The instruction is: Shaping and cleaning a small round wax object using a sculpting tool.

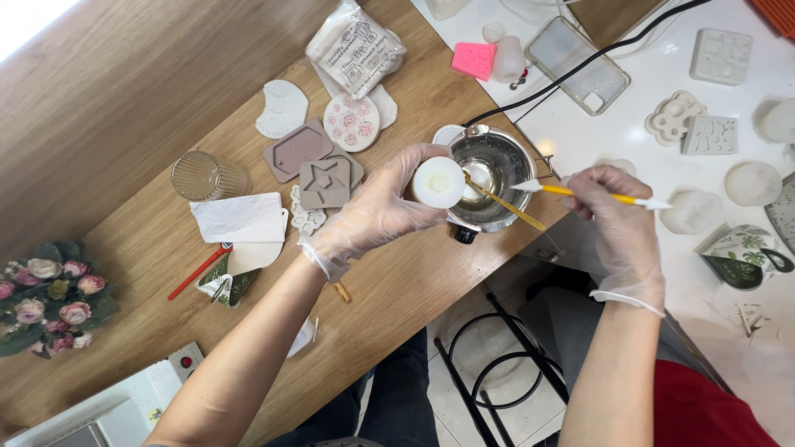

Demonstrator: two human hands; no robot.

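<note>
Thin clear plastic gloves cover both hands over a wood-grain bench (124, 91). The left hand (377, 211) has its fingers (406, 161) curled tight around a small round white cup (439, 182), smooth and waxy-looking on its upturned face, held just beside the rim of a shiny steel pot (497, 170). The pot is round with a polished wall, and a thin amber stick (509, 205) leans out over its near edge. The right hand (617, 223) pinches a slim yellow-handled tool (592, 195) with white tips, held level to the right of the pot, its left tip near the pot's rim. On the wood to the left lie flat matte moulds: a brown tag-shaped mould (296, 149), a square star mould (325, 182), and a round disc with pink flowers (351, 122). A ribbed clear glass (207, 175) lies on its side near a folded white cloth (240, 218). A red stick (197, 271) lies below the cloth. A bunch of pink and cream roses (50, 298) sits at the left edge. The white surface on the right carries pale moulds (720, 56) and a clear phone case (578, 64).
</note>
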